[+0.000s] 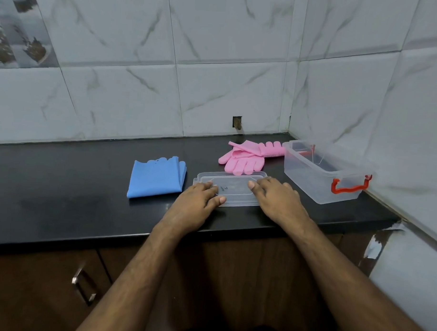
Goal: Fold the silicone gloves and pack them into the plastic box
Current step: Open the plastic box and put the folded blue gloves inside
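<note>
While both bare hands rest on the clear flat plastic lid (232, 188) lying on the black stone counter (62, 204), the left hand (195, 205) presses its left end with fingers spread flat, and the right hand (278, 201) covers its right end, holding nothing closed. Behind the lid lie the pink silicone gloves (247, 156), one with fingers pointing toward the person, the other stretched left to right. Right of them sits the open clear plastic box with red latches (321, 174), its long axis running back toward the wall corner. Left lies a folded blue cloth (156, 178)
</note>
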Demonstrator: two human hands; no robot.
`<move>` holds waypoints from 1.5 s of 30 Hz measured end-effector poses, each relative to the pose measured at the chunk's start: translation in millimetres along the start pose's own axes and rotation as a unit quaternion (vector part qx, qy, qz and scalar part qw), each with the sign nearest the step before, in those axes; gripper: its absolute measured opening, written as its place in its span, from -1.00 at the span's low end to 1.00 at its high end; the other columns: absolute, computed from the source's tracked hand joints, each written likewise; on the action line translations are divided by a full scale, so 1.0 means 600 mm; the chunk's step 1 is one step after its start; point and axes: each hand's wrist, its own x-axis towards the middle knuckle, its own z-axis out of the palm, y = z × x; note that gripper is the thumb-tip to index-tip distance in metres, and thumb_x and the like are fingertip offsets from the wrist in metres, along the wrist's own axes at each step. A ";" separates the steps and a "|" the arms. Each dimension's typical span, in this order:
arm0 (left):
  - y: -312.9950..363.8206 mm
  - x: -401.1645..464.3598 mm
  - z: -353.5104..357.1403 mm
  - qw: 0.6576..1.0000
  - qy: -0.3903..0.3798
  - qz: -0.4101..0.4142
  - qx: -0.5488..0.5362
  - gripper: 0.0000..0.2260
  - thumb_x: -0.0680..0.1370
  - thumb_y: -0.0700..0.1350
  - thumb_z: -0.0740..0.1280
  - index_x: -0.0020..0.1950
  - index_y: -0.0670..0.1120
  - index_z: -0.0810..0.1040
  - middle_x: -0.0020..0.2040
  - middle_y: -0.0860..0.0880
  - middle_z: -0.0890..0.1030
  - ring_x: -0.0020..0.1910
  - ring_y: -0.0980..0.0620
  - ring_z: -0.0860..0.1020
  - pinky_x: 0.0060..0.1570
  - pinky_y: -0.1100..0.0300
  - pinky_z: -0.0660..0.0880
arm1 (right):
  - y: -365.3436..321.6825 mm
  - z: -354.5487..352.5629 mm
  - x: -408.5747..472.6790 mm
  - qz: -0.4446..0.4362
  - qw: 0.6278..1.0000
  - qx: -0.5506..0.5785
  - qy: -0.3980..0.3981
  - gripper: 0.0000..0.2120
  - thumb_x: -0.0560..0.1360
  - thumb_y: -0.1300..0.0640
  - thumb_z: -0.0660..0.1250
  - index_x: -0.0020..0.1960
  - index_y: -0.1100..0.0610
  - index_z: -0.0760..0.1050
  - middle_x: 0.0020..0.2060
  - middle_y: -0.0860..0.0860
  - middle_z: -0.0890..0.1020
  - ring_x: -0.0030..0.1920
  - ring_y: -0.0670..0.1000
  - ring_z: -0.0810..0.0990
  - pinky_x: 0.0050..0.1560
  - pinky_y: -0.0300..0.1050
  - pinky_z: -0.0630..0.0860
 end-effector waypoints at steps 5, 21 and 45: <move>0.002 0.011 0.007 0.999 0.025 -0.010 0.045 -0.51 0.71 0.19 0.05 0.48 -0.07 0.44 0.57 -0.10 0.37 0.58 -0.08 0.26 0.55 -0.08 0.19 | -0.014 -0.005 -0.002 -0.011 0.990 -0.103 0.093 -0.37 0.62 -0.32 -0.07 0.24 0.06 0.58 0.25 0.05 0.56 0.22 0.11 0.46 0.15 0.08 0.49; -0.092 -0.078 -0.042 0.889 0.346 -0.278 -0.111 -0.44 0.70 0.05 0.17 0.58 -0.29 0.20 0.65 -0.32 0.01 0.64 -0.27 0.02 0.57 -0.15 0.16 | -0.260 0.090 -0.040 -0.293 0.948 -0.011 0.124 -0.70 0.56 -0.02 0.35 0.20 0.12 0.55 0.30 0.12 0.48 0.18 0.14 0.48 0.09 0.06 0.46; -0.190 -0.092 -0.080 0.905 0.252 -0.336 -0.070 -0.55 0.66 0.24 0.13 0.13 -0.07 0.63 0.24 -0.13 0.53 0.26 -0.16 0.47 0.27 -0.07 0.37 | -0.371 0.108 0.029 -0.282 0.947 -0.134 0.073 -0.84 0.54 0.29 0.25 0.05 0.11 0.52 -0.13 0.03 0.61 -0.06 0.08 0.57 -0.25 -0.07 0.32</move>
